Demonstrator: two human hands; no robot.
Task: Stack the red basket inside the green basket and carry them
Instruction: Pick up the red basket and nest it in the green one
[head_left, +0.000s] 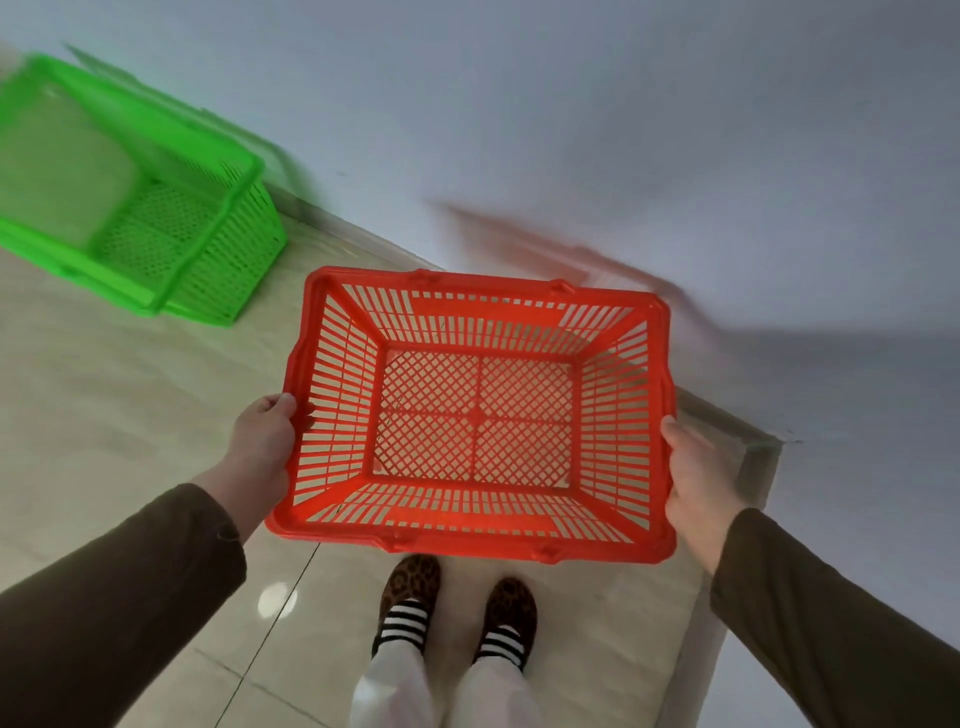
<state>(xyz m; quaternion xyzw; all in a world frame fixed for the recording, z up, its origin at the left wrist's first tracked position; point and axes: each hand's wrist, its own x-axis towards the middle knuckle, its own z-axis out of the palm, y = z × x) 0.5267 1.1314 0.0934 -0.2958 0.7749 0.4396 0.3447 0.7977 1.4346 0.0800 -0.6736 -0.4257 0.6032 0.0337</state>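
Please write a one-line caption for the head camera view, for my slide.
Both hands, left hand and right hand, hold the empty red basket; green basket waits on the floor.

I see the red basket held open side up above the tiled floor, my left hand gripping its left rim, my right hand its right rim; the green basket sits well apart on the floor by the wall

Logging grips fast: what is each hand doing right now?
Left hand: closed on the red slatted plastic basket's left rim.
Right hand: closed on its right rim.
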